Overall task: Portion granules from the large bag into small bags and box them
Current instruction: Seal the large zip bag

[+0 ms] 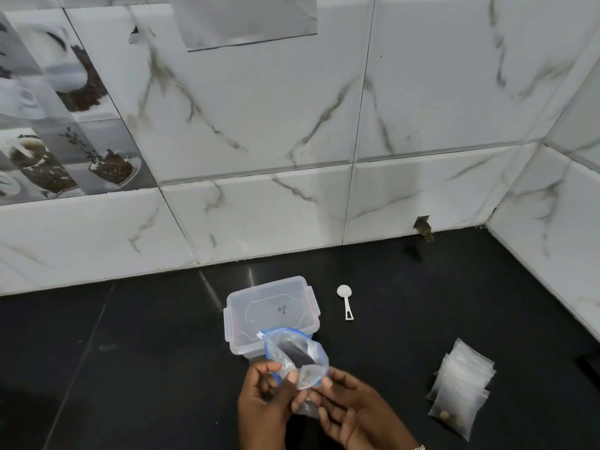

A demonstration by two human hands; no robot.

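Head view: large bag (293, 350) mouth points toward box (234, 323).

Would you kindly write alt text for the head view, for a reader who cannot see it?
The left hand and right hand hold a blue-edged clear bag of dark granules above a black counter. Behind it stands a clear box; a white scoop and a pile of small bags lie to the right.

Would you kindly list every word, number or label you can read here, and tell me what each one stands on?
"1/1" or similar: a handwritten mark on the clear box, too unclear to be sure.
Print on the paper sheet: cut off by the picture's top edge, unreadable.
On the large bag, small bags and spoon: no text visible.
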